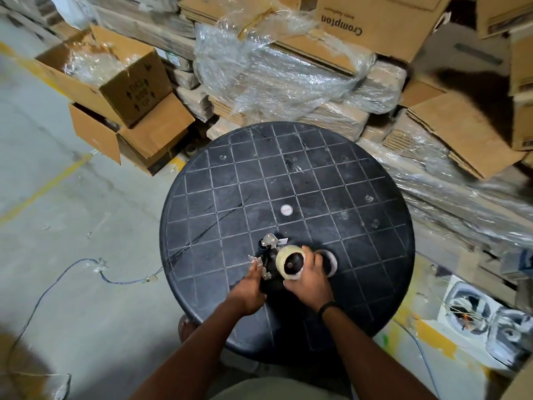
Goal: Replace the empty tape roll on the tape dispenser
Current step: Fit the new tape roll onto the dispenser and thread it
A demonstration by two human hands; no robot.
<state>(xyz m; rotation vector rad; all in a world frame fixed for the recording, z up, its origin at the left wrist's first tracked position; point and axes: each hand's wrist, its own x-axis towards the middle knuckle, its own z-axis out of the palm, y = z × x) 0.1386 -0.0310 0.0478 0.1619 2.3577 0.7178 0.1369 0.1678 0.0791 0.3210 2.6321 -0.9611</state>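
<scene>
A black tape dispenser (269, 256) with metal blade parts lies on the near part of the round black table (288, 183). A pale, full tape roll (290, 262) sits on the dispenser's black hub. My right hand (310, 277) wraps around that roll from the right. My left hand (251, 285) grips the dispenser's handle end from the left. Just behind my right hand lies a thin grey ring (331, 262), seemingly a bare tape core, partly hidden by my fingers.
A small white round cap (286, 210) sits at the table's centre. Cardboard boxes (121, 90) and plastic-wrapped stacks (288, 73) crowd the far and right sides. A blue cable (86, 267) trails over the concrete floor at left.
</scene>
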